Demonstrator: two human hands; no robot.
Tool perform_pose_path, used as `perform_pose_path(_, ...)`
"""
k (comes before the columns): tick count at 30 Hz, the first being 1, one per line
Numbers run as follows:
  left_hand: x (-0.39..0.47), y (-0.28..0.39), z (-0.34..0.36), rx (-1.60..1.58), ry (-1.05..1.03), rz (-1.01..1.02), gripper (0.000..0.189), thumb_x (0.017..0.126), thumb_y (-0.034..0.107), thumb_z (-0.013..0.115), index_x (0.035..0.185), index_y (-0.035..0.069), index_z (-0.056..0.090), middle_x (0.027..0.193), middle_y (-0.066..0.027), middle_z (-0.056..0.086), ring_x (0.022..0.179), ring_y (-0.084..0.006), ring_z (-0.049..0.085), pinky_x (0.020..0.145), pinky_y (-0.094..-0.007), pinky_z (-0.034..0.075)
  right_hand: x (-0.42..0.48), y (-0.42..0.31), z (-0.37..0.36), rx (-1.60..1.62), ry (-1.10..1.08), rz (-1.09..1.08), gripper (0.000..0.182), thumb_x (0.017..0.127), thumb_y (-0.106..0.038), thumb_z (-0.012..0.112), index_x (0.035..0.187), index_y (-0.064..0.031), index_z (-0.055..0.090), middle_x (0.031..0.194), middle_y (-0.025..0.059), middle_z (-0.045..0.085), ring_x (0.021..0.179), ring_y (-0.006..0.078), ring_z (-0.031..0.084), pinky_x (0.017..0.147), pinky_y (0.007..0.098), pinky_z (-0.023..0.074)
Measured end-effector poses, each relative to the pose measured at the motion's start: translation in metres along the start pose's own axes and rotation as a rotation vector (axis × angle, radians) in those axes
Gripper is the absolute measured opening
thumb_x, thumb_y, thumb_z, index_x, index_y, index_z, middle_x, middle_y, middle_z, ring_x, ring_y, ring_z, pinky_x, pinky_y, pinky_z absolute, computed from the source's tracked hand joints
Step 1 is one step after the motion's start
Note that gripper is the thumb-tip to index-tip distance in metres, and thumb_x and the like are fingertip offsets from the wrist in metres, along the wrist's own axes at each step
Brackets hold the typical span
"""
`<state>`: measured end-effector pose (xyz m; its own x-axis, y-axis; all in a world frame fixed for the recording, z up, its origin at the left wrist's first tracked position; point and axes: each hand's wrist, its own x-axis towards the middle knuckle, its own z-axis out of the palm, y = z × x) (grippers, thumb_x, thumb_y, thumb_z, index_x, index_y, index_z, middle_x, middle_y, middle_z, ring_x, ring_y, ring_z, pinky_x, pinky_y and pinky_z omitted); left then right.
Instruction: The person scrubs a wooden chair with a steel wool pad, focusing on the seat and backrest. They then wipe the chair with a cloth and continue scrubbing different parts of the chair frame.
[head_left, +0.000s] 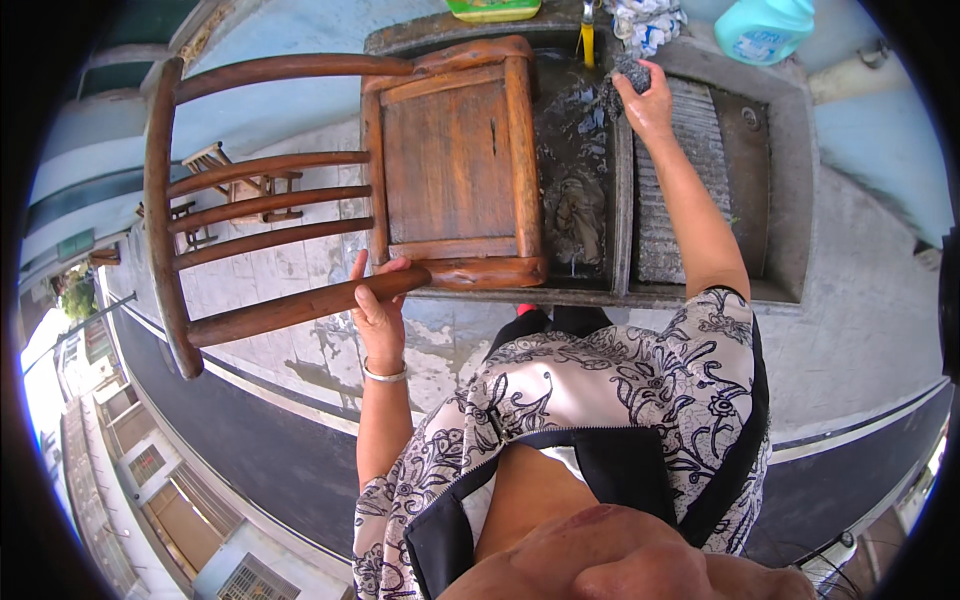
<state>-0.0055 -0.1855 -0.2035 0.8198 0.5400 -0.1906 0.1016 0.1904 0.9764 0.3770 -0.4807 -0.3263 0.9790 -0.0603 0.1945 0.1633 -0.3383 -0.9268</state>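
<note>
A brown wooden chair (450, 165) lies across the left part of a stone wash sink (622, 277), its slatted back reaching out to the left. My left hand (379, 311) holds the thick post of the chair's back near the seat. In my right hand (645, 97) is a dark grey scouring pad (635, 73), above the divider between the two basins. Water fills the left basin beside the seat, with a wet brown cloth (581, 214) in it. Over that basin is a faucet with a yellow hose end (587, 45).
The right basin has a ribbed washboard (682, 180) and a drain (750, 118). Along the far rim are a teal plastic bottle (765, 30), a crumpled plastic bag (646, 24) and a green and yellow container (493, 9). Small wooden chairs (251, 187) stand on the paving at left.
</note>
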Motion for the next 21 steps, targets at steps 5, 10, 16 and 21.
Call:
perform_pose_path(5, 0.000, -0.001, -0.006, 0.008, -0.024, 0.008, 0.079, 0.095, 0.065, 0.045, 0.150, 0.012, 0.027, 0.121, -0.0193, 0.062, 0.118, -0.0311, 0.058, 0.100, -0.0491, 0.048, 0.028, 0.068, -0.052, -0.368, 0.158, 0.136, 0.053, 0.077, -0.026, 0.079, 0.119, -0.0035, 0.058, 0.108, 0.0215, 0.067, 0.100, 0.0328, 0.066, 0.090, 0.0409, 0.0504)
perform_pose_path(10, 0.001, 0.000, -0.002, -0.005, -0.008, -0.001, 0.080, 0.095, 0.065, 0.046, 0.150, 0.011, 0.026, 0.121, -0.0195, 0.062, 0.117, -0.0308, 0.058, 0.099, -0.0483, 0.048, 0.012, 0.075, -0.048, -0.585, 0.067, -0.321, 0.055, 0.081, -0.018, 0.072, 0.131, -0.0061, 0.054, 0.131, 0.0252, 0.055, 0.123, 0.0368, 0.053, 0.105, 0.0418, 0.0427)
perform_pose_path(16, 0.002, -0.003, -0.003, 0.007, -0.002, 0.017, 0.080, 0.095, 0.065, 0.045, 0.150, 0.010, 0.027, 0.122, -0.0200, 0.062, 0.116, -0.0306, 0.059, 0.098, -0.0478, 0.049, -0.113, -0.016, -0.003, -0.584, -1.003, -0.189, 0.073, 0.080, -0.017, 0.073, 0.146, -0.0137, 0.041, 0.155, 0.0191, 0.031, 0.142, 0.0418, 0.030, 0.115, 0.0476, 0.0325)
perform_pose_path(21, 0.002, -0.001, -0.004, -0.033, 0.012, 0.035, 0.075, 0.096, 0.060, 0.048, 0.149, 0.009, 0.028, 0.117, -0.0184, 0.065, 0.111, -0.0270, 0.062, 0.094, -0.0415, 0.050, -0.149, -0.010, 0.046, -1.077, -1.377, -0.136, 0.093, 0.072, -0.022, 0.081, 0.151, -0.0163, 0.032, 0.158, 0.0185, 0.025, 0.142, 0.0425, 0.029, 0.110, 0.0512, 0.0372)
